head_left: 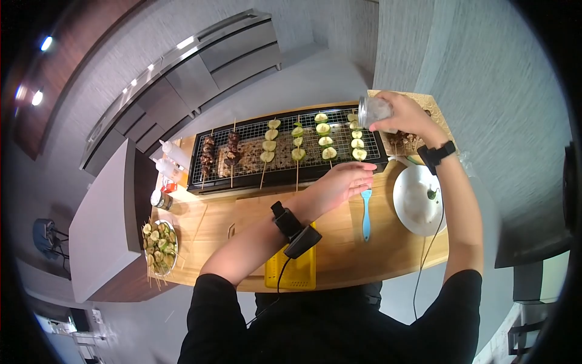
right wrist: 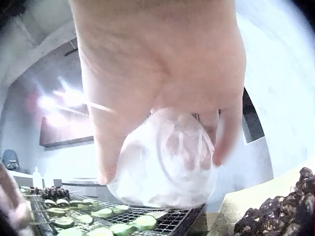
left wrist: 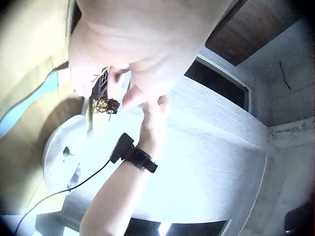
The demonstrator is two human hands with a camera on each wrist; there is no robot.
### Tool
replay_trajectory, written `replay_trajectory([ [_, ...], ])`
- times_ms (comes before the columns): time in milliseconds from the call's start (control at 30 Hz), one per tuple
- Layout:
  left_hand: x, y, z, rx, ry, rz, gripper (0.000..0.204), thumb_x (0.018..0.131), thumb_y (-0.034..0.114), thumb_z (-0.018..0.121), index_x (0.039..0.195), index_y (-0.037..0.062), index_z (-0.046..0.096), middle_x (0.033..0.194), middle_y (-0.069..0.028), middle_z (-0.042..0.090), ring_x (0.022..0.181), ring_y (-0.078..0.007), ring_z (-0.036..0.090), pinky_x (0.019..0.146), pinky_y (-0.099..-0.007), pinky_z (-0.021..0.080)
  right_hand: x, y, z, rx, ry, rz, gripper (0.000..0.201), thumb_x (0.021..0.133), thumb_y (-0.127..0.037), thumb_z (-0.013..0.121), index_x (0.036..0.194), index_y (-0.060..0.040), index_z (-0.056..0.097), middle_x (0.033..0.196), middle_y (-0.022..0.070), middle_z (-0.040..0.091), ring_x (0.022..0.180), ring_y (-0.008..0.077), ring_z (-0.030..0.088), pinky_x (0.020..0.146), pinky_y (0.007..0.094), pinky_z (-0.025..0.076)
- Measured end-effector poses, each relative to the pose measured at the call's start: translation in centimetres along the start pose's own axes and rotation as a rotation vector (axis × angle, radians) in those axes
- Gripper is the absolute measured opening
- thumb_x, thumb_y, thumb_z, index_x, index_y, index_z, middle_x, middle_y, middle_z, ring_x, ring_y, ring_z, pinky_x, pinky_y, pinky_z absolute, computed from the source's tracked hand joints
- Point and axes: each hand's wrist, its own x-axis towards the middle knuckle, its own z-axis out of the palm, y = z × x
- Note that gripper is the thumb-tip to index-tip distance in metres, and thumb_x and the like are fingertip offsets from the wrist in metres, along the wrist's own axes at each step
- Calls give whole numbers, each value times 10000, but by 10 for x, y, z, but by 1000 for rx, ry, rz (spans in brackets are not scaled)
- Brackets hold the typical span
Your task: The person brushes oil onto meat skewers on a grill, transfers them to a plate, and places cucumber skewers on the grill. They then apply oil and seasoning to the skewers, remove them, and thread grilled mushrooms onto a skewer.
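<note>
My right hand point(head_left: 397, 115) grips a clear glass jar point(head_left: 379, 113) with pale contents. The jar lies tipped on its side above the grill's right end, its metal lid point(head_left: 362, 112) facing left. In the right wrist view the fingers wrap around the jar point(right wrist: 162, 167). My left hand point(head_left: 342, 185) is at the grill's front edge, fingers curled at the lower end of the rightmost skewer point(head_left: 357, 144) of green-rimmed slices. In the left wrist view a thin stick point(left wrist: 101, 74) shows between thumb and fingers. More sliced-vegetable skewers point(head_left: 324, 136) and dark meat skewers point(head_left: 233, 148) lie on the grill point(head_left: 282, 170).
A blue brush point(head_left: 366, 218) and a white bowl point(head_left: 412, 209) are on the table's right. Dark skewers point(head_left: 405, 142) lie on a board behind. Bottles point(head_left: 167, 167), a small jar point(head_left: 160, 200) and a plate of skewers point(head_left: 160, 246) stand left. A yellow tray point(head_left: 294, 273) lies in front.
</note>
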Motion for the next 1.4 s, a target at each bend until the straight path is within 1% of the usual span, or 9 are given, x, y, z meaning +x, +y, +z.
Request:
replay_trajectory([
  [100, 3, 1, -3, -10, -8, 26, 398, 1097, 145, 551, 1437, -61, 533, 1486, -183, 557, 1389, -305, 565, 1206, -409, 460, 10, 5, 4, -9, 53, 34, 854, 677, -480, 941, 1298, 39, 668, 1191, 273, 738, 1124, 403, 719, 972, 424, 556],
  [200, 4, 4, -4, 6, -19, 32, 400, 1084, 113, 565, 1437, -70, 524, 1486, -202, 551, 1368, -303, 582, 1198, -405, 466, 20, 12, 8, -3, -12, 69, 864, 684, -461, 945, 1338, 20, 649, 1230, 229, 734, 1141, 339, 714, 976, 400, 547],
  [300, 3, 9, -1, 72, -24, 13, 409, 1064, 85, 584, 1433, -78, 517, 1473, -221, 552, 1347, -303, 596, 1188, -401, 476, 22, 13, 10, 32, 26, 93, 867, 680, -472, 943, 1331, 21, 651, 1247, 225, 730, 1157, 342, 708, 987, 400, 542],
  [400, 4, 10, -2, 82, -32, 7, 402, 1051, 64, 590, 1419, -82, 518, 1438, -224, 567, 1328, -301, 608, 1173, -392, 490, 16, 16, 10, 28, -9, -5, 917, 668, -505, 942, 1326, 61, 646, 1187, 277, 739, 1127, 402, 719, 980, 424, 554],
  [500, 6, 10, -7, 63, -53, 7, 380, 1047, 53, 589, 1397, -81, 526, 1398, -214, 586, 1313, -296, 618, 1161, -382, 504, 3, 10, 6, 64, 20, 1, 792, 699, -379, 954, 1312, 24, 657, 1194, 194, 741, 1145, 292, 702, 992, 374, 528],
  [600, 8, 10, -8, 39, -53, 6, 354, 1047, 43, 591, 1375, -78, 538, 1373, -209, 598, 1303, -288, 624, 1153, -377, 513, -15, -9, -10, 111, -155, 47, 758, 703, -340, 958, 1304, 16, 663, 1172, 180, 744, 1117, 277, 706, 977, 364, 530],
  [833, 14, 4, -13, 40, -73, 45, 270, 1046, 35, 608, 1297, -62, 587, 1323, -202, 639, 1280, -286, 646, 1144, -373, 524, -46, -40, -24, 181, -216, 81, 717, 713, -309, 947, 1296, 1, 666, 1161, 139, 751, 1079, 259, 715, 957, 358, 536],
  [933, 17, 1, -13, 30, -58, 51, 245, 1042, 26, 615, 1274, -53, 598, 1311, -209, 651, 1273, -290, 655, 1142, -375, 526, -52, -35, -21, 224, -112, 44, 706, 709, -283, 948, 1289, 1, 662, 1148, 131, 747, 1072, 247, 709, 953, 357, 536],
  [1400, 20, -7, -2, 52, 25, 97, 70, 1047, -18, 556, 1100, -11, 602, 1359, -236, 652, 1303, -299, 636, 1157, -404, 519, -61, -19, -22, 304, -52, 88, 764, 718, -215, 965, 1347, 44, 616, 1223, 118, 715, 1157, 199, 667, 1030, 340, 506],
])
